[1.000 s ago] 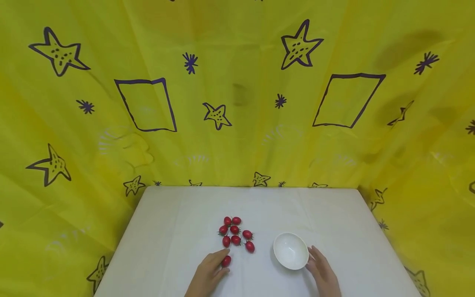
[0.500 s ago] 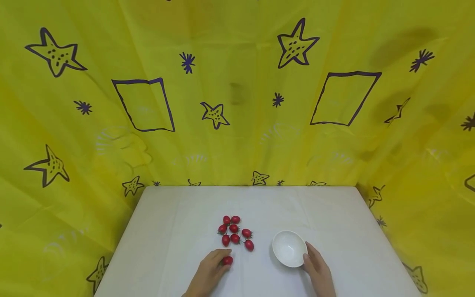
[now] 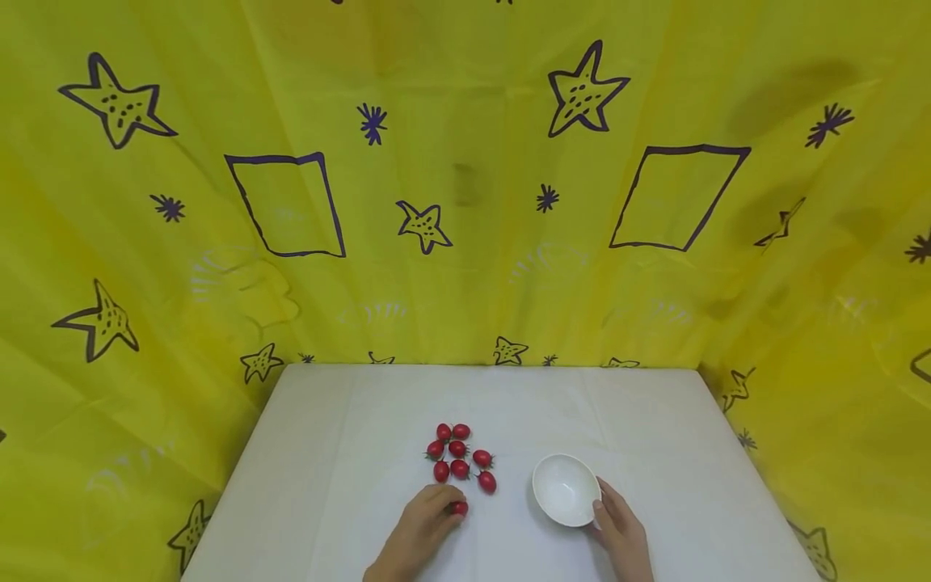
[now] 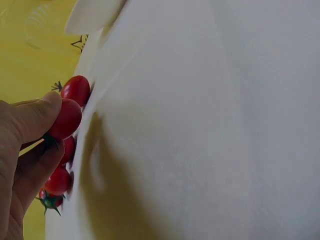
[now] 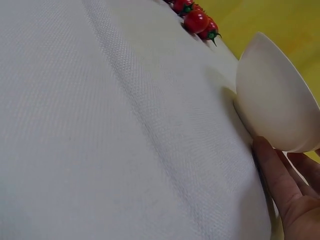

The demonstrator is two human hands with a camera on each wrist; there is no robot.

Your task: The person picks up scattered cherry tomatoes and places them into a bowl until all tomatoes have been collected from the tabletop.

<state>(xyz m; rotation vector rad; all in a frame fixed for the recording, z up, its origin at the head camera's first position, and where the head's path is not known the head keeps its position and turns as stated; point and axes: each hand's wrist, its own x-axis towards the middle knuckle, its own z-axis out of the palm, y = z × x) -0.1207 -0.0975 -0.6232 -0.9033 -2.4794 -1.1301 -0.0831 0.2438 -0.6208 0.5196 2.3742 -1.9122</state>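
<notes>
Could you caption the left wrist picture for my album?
Left hand pinches a small red tomato, with more tomatoes behind it.

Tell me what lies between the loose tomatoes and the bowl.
Only bare white cloth separates the nearest tomato from the bowl in the head view.

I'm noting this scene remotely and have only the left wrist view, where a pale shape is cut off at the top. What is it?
Observer: The head view shows it whole: a white bowl, open side up.
Operator: Is anything holding it?
Observer: Yes, the right hand grips it on its right side.
Operator: I see one tomato pinched by the left hand, with some others behind. How many are loose on the table altogether?
Observer: Eight loose tomatoes show in the head view, not counting the pinched one.
</notes>
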